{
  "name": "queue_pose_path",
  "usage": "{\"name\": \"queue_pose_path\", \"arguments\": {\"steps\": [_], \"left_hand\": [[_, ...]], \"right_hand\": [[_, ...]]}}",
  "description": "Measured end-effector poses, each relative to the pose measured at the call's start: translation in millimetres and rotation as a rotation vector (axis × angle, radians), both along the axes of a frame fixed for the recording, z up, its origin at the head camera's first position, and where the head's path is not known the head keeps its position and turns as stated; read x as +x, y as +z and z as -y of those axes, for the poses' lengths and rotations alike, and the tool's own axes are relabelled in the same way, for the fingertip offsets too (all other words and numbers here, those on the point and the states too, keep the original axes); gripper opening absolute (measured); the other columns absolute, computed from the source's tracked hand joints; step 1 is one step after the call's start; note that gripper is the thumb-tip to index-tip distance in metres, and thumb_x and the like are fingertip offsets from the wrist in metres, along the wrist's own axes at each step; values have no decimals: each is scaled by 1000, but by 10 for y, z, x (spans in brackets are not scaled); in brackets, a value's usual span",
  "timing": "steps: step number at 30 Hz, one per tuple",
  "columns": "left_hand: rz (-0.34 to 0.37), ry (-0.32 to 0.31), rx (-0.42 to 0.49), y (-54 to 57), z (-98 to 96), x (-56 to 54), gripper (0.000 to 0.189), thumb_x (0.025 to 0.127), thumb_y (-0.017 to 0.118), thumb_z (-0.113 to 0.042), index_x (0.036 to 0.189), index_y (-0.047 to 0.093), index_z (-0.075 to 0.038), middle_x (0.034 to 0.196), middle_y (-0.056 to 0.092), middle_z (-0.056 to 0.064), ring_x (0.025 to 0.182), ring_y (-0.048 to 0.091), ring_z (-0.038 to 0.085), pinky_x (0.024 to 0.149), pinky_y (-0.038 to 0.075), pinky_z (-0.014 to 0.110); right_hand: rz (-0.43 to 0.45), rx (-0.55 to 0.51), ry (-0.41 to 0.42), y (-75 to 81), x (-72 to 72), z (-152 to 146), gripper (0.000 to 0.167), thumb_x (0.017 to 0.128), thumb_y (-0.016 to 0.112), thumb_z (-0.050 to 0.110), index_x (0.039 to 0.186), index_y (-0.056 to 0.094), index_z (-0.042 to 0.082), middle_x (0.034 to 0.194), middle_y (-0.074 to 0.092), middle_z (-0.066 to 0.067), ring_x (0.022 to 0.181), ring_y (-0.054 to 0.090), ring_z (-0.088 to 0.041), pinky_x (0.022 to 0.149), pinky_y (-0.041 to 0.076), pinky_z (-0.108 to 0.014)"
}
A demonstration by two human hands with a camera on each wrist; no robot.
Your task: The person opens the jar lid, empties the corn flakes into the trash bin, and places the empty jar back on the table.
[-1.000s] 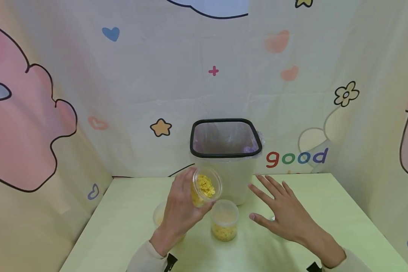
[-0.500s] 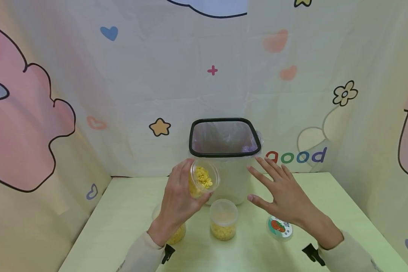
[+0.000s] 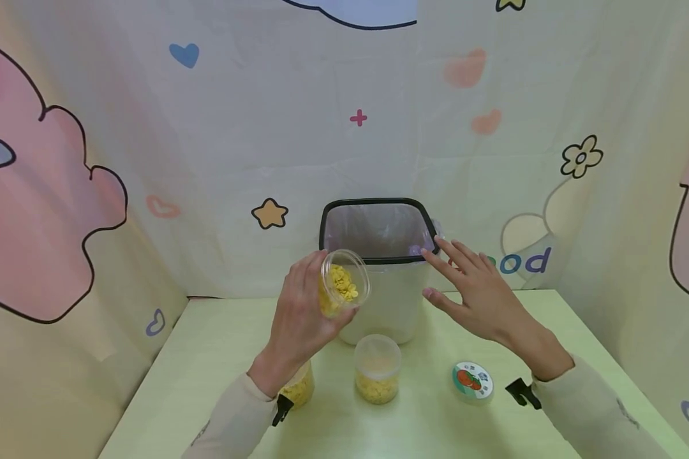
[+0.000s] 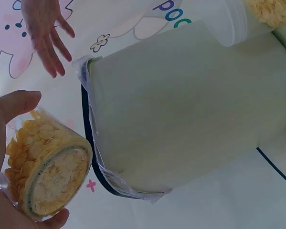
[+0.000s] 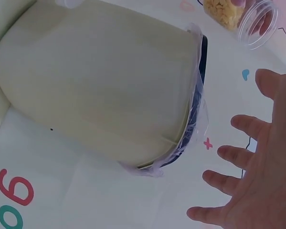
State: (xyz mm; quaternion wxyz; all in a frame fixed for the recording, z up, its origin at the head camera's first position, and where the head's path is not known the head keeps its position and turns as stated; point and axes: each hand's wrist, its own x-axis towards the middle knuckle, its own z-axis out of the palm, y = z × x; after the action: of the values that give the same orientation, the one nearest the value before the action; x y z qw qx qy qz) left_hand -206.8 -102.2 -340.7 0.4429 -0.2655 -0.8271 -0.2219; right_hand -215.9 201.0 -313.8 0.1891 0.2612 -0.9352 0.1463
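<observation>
My left hand (image 3: 304, 315) grips a clear plastic jar (image 3: 344, 284) of yellow flakes, tilted with its uncovered mouth toward the head camera. In the left wrist view the flakes (image 4: 42, 138) pack against the jar's wall, fingers and thumb around it. The jar stands just in front of the near rim of a pale trash bin (image 3: 381, 299) with a black rim and a thin plastic liner. My right hand (image 3: 485, 299) is raised at the bin's right with fingers spread, holding nothing; its fingertips overlap the bin's right rim in the head view.
On the pale green table (image 3: 218, 357) a second jar of flakes (image 3: 377, 370) stands before the bin. Another flake jar (image 3: 298, 387) is partly hidden behind my left wrist. A round lid with a red picture (image 3: 473, 381) lies at the right. Printed cloth walls surround the table.
Both hands have risen toward the bin's rim, the left one carrying the jar. The round lid, earlier mostly behind my right hand, now shows fully.
</observation>
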Motion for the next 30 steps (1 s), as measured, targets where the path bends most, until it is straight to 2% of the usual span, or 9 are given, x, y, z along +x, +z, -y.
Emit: {"name": "queue_pose_path", "arguments": {"steps": [7, 14, 22, 30], "left_hand": [[-20, -13, 7, 105, 15, -93, 95, 65, 88, -36, 141, 42, -1, 134, 54, 13, 121, 52, 29, 103, 46, 42], [-15, 13, -32, 202, 27, -156, 94, 67, 87, -36, 140, 41, -2, 133, 53, 13, 119, 52, 29, 102, 46, 43], [-27, 30, -54, 272, 57, -241, 94, 67, 87, -36, 141, 41, -1, 130, 53, 14, 117, 52, 30, 99, 47, 43], [-9, 44, -63, 339, 106, -333, 91, 69, 86, -37, 140, 40, -1, 133, 52, 14, 119, 51, 31, 101, 47, 44]], "right_hand": [[16, -7, 2, 112, -155, 18, 56, 102, 46, 45, 153, 35, 26, 164, 23, -7, 151, 19, -38, 115, 14, -70], [41, 21, -14, 177, -296, 22, 56, 103, 42, 44, 155, 32, 24, 164, 21, -9, 150, 18, -39, 116, 12, -69], [44, 22, -23, 231, -425, 49, 58, 102, 46, 42, 154, 33, 22, 164, 22, -12, 148, 21, -43, 115, 14, -70], [52, 35, -28, 302, -548, 61, 60, 102, 47, 43, 155, 31, 21, 164, 21, -13, 147, 22, -45, 115, 15, -70]]}}
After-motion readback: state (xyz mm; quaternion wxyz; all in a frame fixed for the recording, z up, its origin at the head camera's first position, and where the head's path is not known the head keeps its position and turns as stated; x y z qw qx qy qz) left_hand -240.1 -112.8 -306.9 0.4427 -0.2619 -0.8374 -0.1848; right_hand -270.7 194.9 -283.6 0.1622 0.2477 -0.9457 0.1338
